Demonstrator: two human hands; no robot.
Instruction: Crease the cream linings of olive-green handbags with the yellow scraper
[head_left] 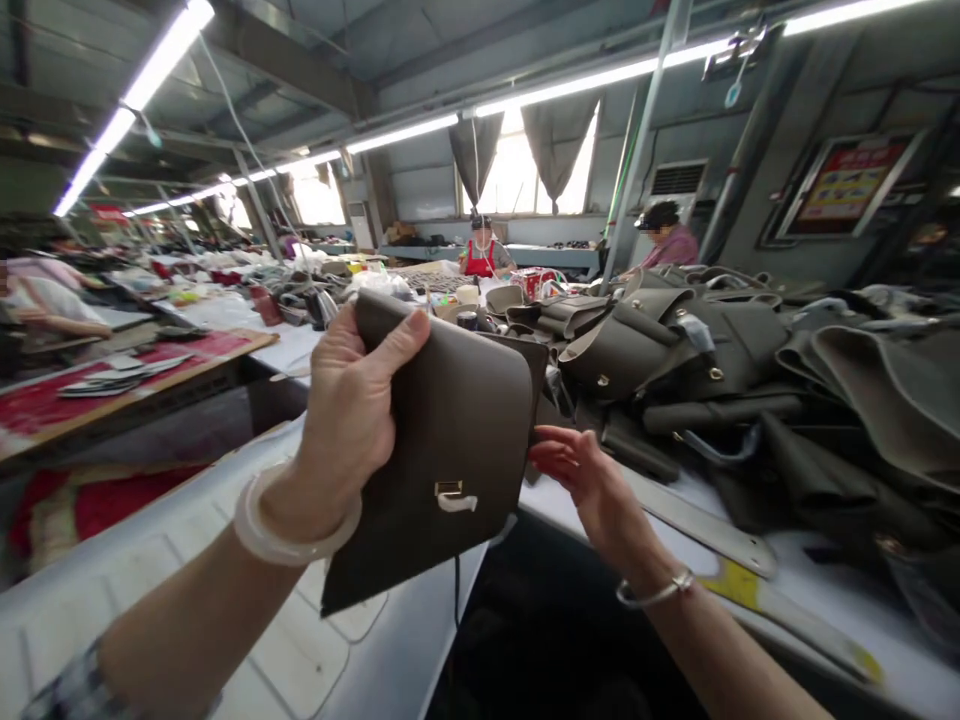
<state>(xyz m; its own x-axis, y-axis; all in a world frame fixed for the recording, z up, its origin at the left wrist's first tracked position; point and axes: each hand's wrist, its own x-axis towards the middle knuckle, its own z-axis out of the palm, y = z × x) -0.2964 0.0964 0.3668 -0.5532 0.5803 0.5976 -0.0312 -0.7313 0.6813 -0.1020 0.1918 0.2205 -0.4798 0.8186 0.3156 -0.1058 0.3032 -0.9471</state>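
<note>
In the head view, I hold a grey-brown leather bag piece [457, 420] raised near the middle, its lower corner reaching toward seven o'clock. My left hand [349, 420] has it by the upper left edge at about ten o'clock on the piece, thumb over the front and the other fingers mostly hidden behind. A gold-coloured clasp [450, 489] sits low on its front, with a whitish strip [457, 503] hanging from it. My right hand [600, 490] is at four o'clock, fingers loosely spread and slightly bent right beside the piece's right edge; I cannot tell whether they touch it. I wear a pale bangle [259, 525] on my left wrist and a silver bracelet [652, 594] on my right. A heap of similar leather pieces [630, 345] fills three o'clock. A pale work surface [172, 570] lies toward eight o'clock and a red-topped table [45, 400] toward nine. At twelve o'clock, farther off, is a person in a red apron [480, 260]; another person [671, 243] is at two.
</note>
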